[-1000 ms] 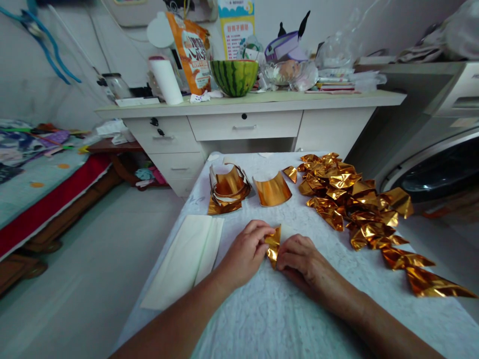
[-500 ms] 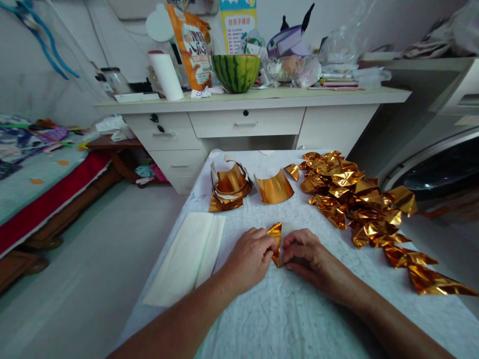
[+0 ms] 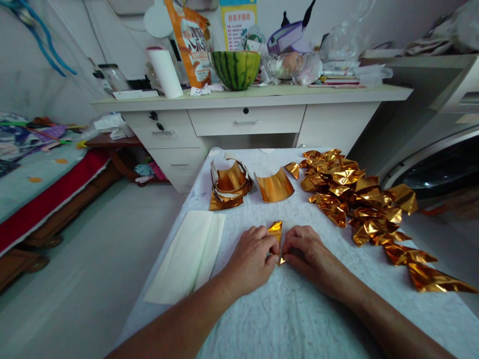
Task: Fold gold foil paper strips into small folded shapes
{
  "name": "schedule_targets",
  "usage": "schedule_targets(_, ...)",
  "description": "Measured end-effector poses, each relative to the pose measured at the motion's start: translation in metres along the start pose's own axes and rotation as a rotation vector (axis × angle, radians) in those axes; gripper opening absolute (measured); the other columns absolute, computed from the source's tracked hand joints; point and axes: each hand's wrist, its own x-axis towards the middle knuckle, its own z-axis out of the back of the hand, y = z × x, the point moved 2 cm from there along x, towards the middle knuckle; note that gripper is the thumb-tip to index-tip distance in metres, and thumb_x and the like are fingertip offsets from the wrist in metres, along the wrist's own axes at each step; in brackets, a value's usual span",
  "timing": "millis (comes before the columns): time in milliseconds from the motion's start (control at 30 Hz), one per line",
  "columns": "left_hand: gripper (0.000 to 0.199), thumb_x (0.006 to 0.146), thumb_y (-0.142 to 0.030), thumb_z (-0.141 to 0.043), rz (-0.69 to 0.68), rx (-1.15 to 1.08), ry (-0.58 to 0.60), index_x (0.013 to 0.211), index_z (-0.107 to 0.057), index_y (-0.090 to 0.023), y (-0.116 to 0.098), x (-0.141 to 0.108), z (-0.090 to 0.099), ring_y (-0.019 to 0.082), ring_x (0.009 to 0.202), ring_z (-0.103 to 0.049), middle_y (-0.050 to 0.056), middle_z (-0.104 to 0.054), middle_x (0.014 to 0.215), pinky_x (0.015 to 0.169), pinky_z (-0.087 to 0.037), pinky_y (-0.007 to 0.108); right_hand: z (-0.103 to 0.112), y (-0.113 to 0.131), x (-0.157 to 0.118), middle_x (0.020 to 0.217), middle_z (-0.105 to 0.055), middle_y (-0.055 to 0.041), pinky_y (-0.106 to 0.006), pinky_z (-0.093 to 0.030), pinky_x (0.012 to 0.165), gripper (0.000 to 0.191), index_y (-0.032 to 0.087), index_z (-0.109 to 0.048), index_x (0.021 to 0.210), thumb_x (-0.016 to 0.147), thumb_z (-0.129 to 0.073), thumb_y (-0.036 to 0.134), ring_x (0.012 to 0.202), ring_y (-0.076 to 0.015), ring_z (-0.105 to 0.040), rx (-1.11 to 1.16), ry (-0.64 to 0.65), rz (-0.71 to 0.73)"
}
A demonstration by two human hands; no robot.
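Note:
A small folded piece of gold foil paper (image 3: 276,229) stands between my hands near the middle of the cloth-covered table (image 3: 292,319). My left hand (image 3: 257,252) is closed on its left side, fingers covering part of it. From the right, my right hand (image 3: 309,254) pinches with thumb and fingertips at the foil's lower corner. Beyond them lie a curved gold foil sheet (image 3: 275,187) and a curled stack of gold foil sheets (image 3: 230,182). To the left rests a folded pale paper sheet (image 3: 187,257).
A heap of folded gold foil pieces (image 3: 348,189) covers the table's right side. Behind stands a white desk (image 3: 247,122) bearing a half watermelon (image 3: 236,70), an orange pouch (image 3: 192,45) and a paper roll (image 3: 164,72). A washing machine (image 3: 441,124) is at right, a bed (image 3: 45,184) at left.
My right hand's fingers have closed together at the foil's lower corner; they were more apart before. My left hand has shifted slightly and keeps its hold on the foil.

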Motion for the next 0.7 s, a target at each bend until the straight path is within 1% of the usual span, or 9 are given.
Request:
schedule_targets(233,0.012,0.078,-0.009,-0.056,-0.002,-0.009,0.011,0.080,-0.059,-0.020,-0.0023,-0.0012,0.0025,0.021,0.094,-0.050,0.003,-0.054,0.092,0.084,-0.040,0.035,-0.0049,-0.0007,0.0011,0.089,-0.060,-0.0043,-0.038,-0.039,0.078,0.007,0.021,-0.064,0.079,0.084,-0.062,0.017,0.088,-0.0214,-0.051,-0.072,-0.043,-0.004)
schedule_targets(467,0.011,0.077,-0.010,-0.056,0.024,-0.024,0.033,0.080,-0.059,-0.020,-0.0037,-0.0006,0.0043,0.021,0.095,-0.050,0.003,-0.055,0.092,0.086,-0.040,0.037,-0.0070,0.0000,0.0027,0.089,-0.060,-0.0042,-0.038,-0.038,0.077,0.007,0.021,-0.063,0.078,0.083,-0.064,0.015,0.088,-0.0223,-0.050,-0.081,-0.038,-0.027)
schedule_targets(700,0.010,0.079,-0.011,-0.055,0.014,-0.024,0.017,0.082,-0.060,-0.020,-0.0072,-0.0040,0.0062,0.021,0.096,-0.049,0.003,-0.054,0.093,0.087,-0.040,0.036,-0.0058,0.0043,0.0007,0.088,-0.059,-0.0047,-0.039,-0.037,0.077,0.009,0.021,-0.063,0.078,0.083,-0.063,0.014,0.088,-0.0228,-0.049,-0.091,-0.045,-0.036)
